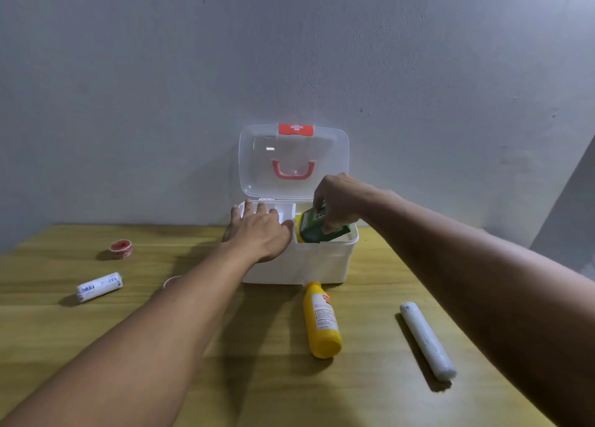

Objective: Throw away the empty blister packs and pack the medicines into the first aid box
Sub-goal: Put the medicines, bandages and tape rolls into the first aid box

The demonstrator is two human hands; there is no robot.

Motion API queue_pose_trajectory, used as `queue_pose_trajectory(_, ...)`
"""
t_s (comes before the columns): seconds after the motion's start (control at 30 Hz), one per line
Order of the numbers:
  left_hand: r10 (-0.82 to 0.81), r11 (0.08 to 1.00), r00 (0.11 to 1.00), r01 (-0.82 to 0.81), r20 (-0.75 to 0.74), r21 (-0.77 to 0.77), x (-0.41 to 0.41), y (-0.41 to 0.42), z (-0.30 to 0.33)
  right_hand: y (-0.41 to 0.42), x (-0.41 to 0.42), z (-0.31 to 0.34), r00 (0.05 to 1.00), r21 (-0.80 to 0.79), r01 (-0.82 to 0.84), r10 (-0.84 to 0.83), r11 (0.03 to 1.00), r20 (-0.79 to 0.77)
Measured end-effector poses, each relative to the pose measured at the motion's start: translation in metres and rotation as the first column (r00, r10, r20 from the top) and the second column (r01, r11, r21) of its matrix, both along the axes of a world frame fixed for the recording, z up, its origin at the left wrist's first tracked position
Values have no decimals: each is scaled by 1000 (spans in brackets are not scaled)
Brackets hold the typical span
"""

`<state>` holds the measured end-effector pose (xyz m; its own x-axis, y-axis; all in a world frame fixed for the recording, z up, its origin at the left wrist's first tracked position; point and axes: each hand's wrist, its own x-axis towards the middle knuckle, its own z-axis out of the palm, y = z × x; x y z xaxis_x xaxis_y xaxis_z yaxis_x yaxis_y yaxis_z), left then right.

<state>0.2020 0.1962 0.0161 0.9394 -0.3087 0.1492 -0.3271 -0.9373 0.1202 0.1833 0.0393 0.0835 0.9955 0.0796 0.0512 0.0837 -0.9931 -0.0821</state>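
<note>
The white first aid box (325, 262) stands open against the wall, its clear lid (293, 159) with a red handle raised. My right hand (338, 201) grips a green medicine box (317, 225) and holds it tilted inside the box's right compartment, against something yellow. My left hand (260, 230) lies flat with spread fingers on the white inner tray (283, 211) on the box's left side. On the table lie a yellow bottle (322, 320), a long white roll (426, 339), a short white bandage roll (99, 286) and a red tape roll (121, 248).
The wooden table (257, 378) meets a grey wall behind the box. A small pinkish round object (172, 280) peeks out beside my left forearm. The yellow bottle lies just in front of the box.
</note>
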Motion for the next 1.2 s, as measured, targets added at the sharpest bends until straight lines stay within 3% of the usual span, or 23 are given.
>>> queue_pose_trajectory(0.07,-16,998,999,18,32,-68,-2,1,2,3,6,-8,1000,36,-6,7,999,-18)
queue_pose_trajectory(0.2,-31,893,985,102,168,-438,-9,8,5,3,12,-19,999,111,1,4,994,-46)
queue_pose_trajectory(0.4,-29,869,953,174,302,-464,-25,23,-13,-4,13,-31,1000,100,18,-17,995,-13)
queue_pose_trajectory(0.57,117,784,984,-9,132,-621,-35,25,-26,-7,15,-37,997,41,59,-61,997,47)
queue_pose_trajectory(0.77,120,818,993,-88,20,-568,-38,26,-24,3,15,-41,995,99,74,-80,992,60)
queue_pose_trajectory(0.97,111,861,994,-107,-22,-497,-40,30,-23,4,9,-41,995,300,25,-51,954,81)
queue_pose_trajectory(1.03,121,893,992,-103,15,-438,-37,31,-22,-3,6,-36,988,337,21,-72,941,138)
queue_pose_trajectory(1.2,80,955,961,1,263,-295,-45,17,-13,-35,-19,-12,940,426,8,-152,905,306)
